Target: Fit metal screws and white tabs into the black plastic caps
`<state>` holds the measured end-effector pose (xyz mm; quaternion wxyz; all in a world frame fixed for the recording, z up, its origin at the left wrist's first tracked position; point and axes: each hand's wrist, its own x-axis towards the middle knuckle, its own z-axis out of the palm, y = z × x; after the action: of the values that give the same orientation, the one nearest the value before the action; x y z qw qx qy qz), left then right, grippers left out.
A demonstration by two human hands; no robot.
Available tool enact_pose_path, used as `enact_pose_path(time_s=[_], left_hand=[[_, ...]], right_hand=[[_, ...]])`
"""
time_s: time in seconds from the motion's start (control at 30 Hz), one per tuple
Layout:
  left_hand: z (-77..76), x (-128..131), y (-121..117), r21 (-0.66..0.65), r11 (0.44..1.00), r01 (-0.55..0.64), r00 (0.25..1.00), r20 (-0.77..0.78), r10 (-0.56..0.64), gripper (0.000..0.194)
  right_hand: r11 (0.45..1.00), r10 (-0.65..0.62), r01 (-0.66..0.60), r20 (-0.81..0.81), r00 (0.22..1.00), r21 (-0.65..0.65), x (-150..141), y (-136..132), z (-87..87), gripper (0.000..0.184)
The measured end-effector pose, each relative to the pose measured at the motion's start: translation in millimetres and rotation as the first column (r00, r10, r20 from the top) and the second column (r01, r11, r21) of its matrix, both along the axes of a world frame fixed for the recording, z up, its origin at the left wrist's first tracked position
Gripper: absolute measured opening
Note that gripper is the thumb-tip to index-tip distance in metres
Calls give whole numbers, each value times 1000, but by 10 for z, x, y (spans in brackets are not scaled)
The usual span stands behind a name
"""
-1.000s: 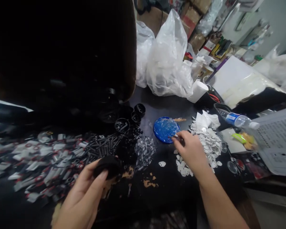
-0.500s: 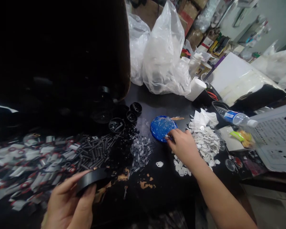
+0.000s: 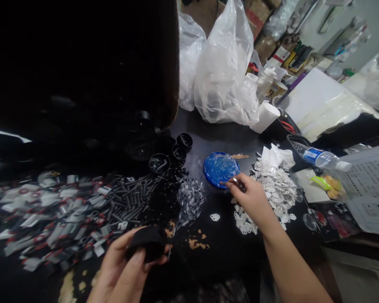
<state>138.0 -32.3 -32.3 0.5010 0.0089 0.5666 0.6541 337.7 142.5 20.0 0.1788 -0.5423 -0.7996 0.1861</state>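
My left hand (image 3: 121, 269), low in the head view, is wrapped round a black round plastic part (image 3: 148, 244), which is dark and slightly blurred. At the near right rim of a blue lid (image 3: 220, 168) smeared with a clear, shiny gel, my right hand (image 3: 252, 200) is closed in a pinch. Something small is between its fingertips, too small to name. To the left of the lid lies a heap of small grey pieces (image 3: 191, 200). White flat plates with holes (image 3: 276, 191) are piled beside my right wrist, and one loose plate (image 3: 214, 217) lies apart.
Metal springs (image 3: 132, 198) and grey-white parts with red rings (image 3: 60, 214) cover the left side. Black round cups (image 3: 159, 163) stand behind them, under a large dark surface (image 3: 82, 63). Plastic bags (image 3: 224, 80) are at the back; a water bottle (image 3: 322, 158) lies right.
My left hand has moved right with the black part, which has turned. My right hand has shifted slightly right and down along the blue lid's rim. The whole view has shifted slightly.
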Motion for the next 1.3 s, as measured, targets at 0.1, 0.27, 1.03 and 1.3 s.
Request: enact_pose_path(time_s=[0.1, 0.27, 1.03, 1.3], left_hand=[[86, 95, 60, 43, 995, 86, 990, 107, -90, 39], [202, 169, 166, 152, 976, 157, 931, 307, -198, 20], [8, -97, 187, 119, 993, 7, 1000, 21, -10, 35], [-89, -100, 289, 195, 981, 14, 991, -136, 13, 30]], right_hand=[[985, -22, -13, -201, 979, -174, -66, -189, 53, 21], [835, -164, -187, -559, 813, -517, -318, -554, 130, 23], [977, -112, 84, 131, 985, 197, -71, -2, 46, 18], [975, -52, -6, 255, 966, 224, -113, 115, -72, 12]])
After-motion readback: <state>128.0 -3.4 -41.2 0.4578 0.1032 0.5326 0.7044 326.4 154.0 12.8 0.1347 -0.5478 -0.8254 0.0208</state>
